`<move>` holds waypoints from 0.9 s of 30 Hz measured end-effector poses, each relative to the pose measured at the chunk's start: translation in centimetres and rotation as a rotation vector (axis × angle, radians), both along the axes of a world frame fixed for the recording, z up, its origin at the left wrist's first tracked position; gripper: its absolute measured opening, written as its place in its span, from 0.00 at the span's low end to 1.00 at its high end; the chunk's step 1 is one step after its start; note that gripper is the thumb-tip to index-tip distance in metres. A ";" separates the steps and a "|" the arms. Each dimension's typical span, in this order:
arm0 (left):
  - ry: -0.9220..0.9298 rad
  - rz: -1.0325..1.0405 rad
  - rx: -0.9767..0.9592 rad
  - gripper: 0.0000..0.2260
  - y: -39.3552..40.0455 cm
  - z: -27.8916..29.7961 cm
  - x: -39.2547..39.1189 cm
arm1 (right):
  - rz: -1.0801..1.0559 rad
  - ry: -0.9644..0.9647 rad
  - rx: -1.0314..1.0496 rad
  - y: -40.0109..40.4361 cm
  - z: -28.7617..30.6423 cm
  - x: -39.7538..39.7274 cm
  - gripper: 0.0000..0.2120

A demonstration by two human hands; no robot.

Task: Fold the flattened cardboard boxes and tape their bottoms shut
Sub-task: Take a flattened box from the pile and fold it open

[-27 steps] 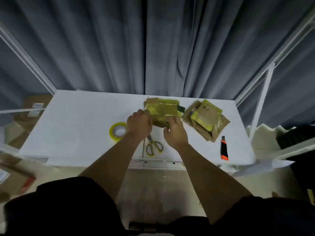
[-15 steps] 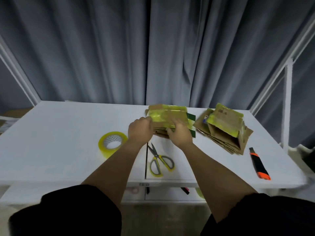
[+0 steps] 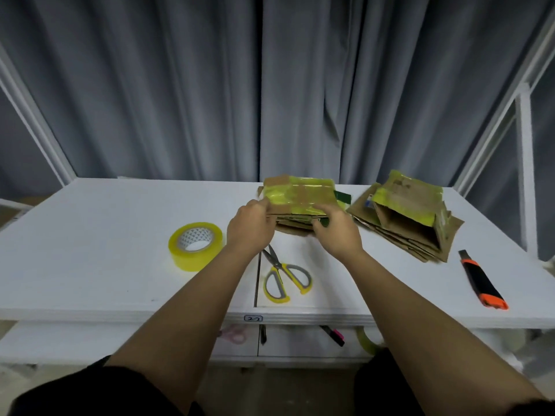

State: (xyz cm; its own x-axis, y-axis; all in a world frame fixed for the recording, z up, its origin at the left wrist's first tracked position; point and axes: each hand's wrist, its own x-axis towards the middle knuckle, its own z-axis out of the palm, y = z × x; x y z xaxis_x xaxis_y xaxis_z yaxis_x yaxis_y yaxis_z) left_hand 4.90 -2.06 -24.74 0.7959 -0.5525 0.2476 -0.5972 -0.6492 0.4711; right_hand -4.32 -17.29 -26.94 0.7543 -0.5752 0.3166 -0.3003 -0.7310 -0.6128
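Both hands reach forward over the white table [image 3: 90, 235]. The left hand [image 3: 250, 228] has its fingers curled round the left edge of a flattened cardboard box [image 3: 300, 198], and the right hand [image 3: 336, 232] holds the near right edge of the same box, with the fingers bent under it. This box carries strips of yellow tape on its upper face, and it lies on top of a small stack of flat cardboard [image 3: 292, 228] in the middle of the table, toward the back.

Behind the table hangs a grey curtain [image 3: 210, 85], with a white frame [image 3: 524, 163] at the sides. A second pile of cardboard [image 3: 417, 235] lies to the right of the hands, and on it stands a folded box [image 3: 405, 211] with yellow tape, its opening facing the person. A roll of yellow tape [image 3: 195, 246] lies to the left of the left hand. Yellow-handled scissors [image 3: 285, 277] lie near the front edge, between the two forearms. A black and orange utility knife [image 3: 482, 285] lies at the far right. Under the tabletop, a shelf holds a marker [image 3: 333, 335].
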 end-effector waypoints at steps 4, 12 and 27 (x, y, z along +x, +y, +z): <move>0.087 0.021 -0.040 0.12 -2.7 -2.5 2.6 | 0.037 0.128 -0.085 -3.4 -2.2 3.1 0.22; 0.108 -0.004 -0.114 0.15 -6.6 -8.5 8.6 | 0.126 0.421 -0.410 -9.4 -6.5 10.5 0.28; 0.298 -0.045 -0.411 0.19 -4.5 -8.1 6.5 | 0.034 -0.133 -0.620 -7.3 -2.8 7.8 0.04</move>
